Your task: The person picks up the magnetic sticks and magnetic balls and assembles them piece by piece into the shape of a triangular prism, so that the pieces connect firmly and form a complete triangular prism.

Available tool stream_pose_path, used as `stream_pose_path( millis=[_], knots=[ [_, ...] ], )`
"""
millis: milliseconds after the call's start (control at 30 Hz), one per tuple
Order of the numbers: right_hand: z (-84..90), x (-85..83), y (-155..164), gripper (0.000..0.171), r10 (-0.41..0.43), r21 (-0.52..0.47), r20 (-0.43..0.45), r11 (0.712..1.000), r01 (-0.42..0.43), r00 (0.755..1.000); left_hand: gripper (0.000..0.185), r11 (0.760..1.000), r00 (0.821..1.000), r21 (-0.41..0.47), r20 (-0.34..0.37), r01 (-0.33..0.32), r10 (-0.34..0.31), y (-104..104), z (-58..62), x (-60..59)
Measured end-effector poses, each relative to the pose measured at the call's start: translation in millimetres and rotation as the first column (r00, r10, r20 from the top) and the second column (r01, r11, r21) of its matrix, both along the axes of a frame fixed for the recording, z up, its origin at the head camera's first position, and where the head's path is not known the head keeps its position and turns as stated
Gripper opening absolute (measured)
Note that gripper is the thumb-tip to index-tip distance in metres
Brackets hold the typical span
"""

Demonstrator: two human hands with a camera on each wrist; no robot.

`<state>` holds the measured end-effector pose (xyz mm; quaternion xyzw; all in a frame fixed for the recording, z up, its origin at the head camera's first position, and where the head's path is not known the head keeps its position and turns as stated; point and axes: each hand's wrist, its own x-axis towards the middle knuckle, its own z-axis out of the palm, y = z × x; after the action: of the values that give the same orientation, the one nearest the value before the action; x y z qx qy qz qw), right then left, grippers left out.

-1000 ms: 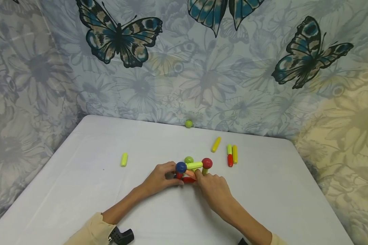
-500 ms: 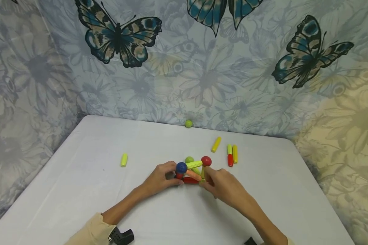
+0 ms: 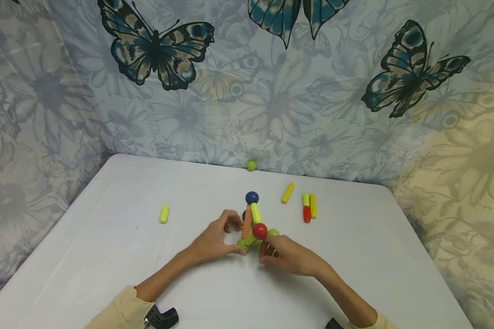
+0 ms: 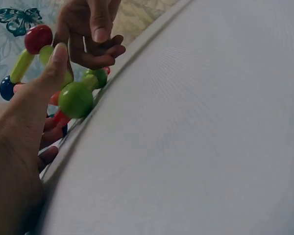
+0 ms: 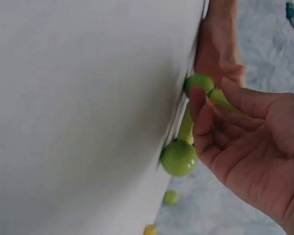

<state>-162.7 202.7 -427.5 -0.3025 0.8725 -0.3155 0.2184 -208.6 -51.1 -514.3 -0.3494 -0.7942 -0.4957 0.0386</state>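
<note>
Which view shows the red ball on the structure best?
The head view: the red ball sits unobstructed atop the rods between both hands. The left wrist view shows it small in a corner; the right wrist view misses it.

A white rectangular table fills the lower half of the head view. A lime-green plastic stick lies alone left of centre. At the far edge, top centre, sits a small green ball. Right of centre lie a slanted yellow stick and, just beside it, a green-and-red stick touching another yellow stick. A ball-and-stick toy frame stands at the middle.
</note>
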Motion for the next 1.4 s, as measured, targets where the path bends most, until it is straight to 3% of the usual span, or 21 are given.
stream_pose_path(
  millis=[67,167,300,400,500,667,767,867,1100,1233,1333,1400],
  knots=[
    [1.8,4.7,-7.0,0.02,0.065,0.004,-0.032,0.998,-0.065,0.997,0.08,0.998,0.999,-0.044,-0.022,0.042,-0.043,-0.3,-0.3,1.1],
    [5.5,1.0,-7.4,0.015,0.057,-0.001,-0.075,0.998,-0.058,0.996,0.07,0.998,0.999,-0.056,-0.034,0.04,-0.042,0.2,-0.6,0.7],
    [8.5,-21.6,12.4,0.014,-0.133,-0.019,-0.121,0.991,0.132,0.984,0.054,1.0,1.0,0.007,-0.006,0.0,0.0,1.6,-0.7,-3.6],
    [4.0,-42.8,25.8,0.03,-0.222,-0.001,-0.146,0.975,0.224,0.964,0.044,0.998,0.999,0.033,0.008,-0.044,0.043,1.7,-1.0,-7.2],
    [-2.9,-64.1,29.5,0.038,-0.205,0.014,-0.138,0.978,0.209,0.969,0.037,0.997,0.997,0.021,0.019,-0.079,0.078,2.7,-1.1,-13.3],
    [-9.3,-83.4,24.5,0.023,-0.119,-0.02,-0.096,0.993,0.117,0.988,0.032,0.992,0.99,-0.007,0.063,-0.13,0.13,5.9,0.0,-24.0],
    [-9.7,-87.0,23.3,0.021,-0.115,-0.013,-0.088,0.993,0.114,0.989,0.033,0.988,0.982,-0.013,0.105,-0.157,0.157,6.8,1.1,-28.5],
    [-9.6,-87.3,24.2,0.022,-0.128,-0.003,-0.076,0.992,0.128,0.989,0.034,0.99,0.982,-0.014,0.12,-0.143,0.144,7.2,1.9,-30.4],
    [-10.6,-82.3,27.2,0.021,-0.106,0.019,-0.023,0.994,0.106,0.994,0.034,0.991,0.982,-0.025,0.132,-0.13,0.132,7.6,0.1,-26.7],
    [-2.8,-81.4,38.3,0.025,-0.076,0.061,-0.048,0.995,0.079,0.996,0.036,0.991,0.98,-0.038,0.146,-0.13,0.134,8.7,-0.7,-25.5],
    [9.4,-82.3,57.6,0.029,-0.136,0.059,-0.135,0.988,0.145,0.981,0.032,0.99,0.982,-0.031,0.13,-0.135,0.138,9.5,-0.9,-26.3],
    [18.1,-82.1,72.0,0.027,-0.249,0.037,-0.212,0.964,0.263,0.945,0.028,0.99,0.983,-0.021,0.119,-0.138,0.14,9.4,-0.3,-27.4]
  ],
)
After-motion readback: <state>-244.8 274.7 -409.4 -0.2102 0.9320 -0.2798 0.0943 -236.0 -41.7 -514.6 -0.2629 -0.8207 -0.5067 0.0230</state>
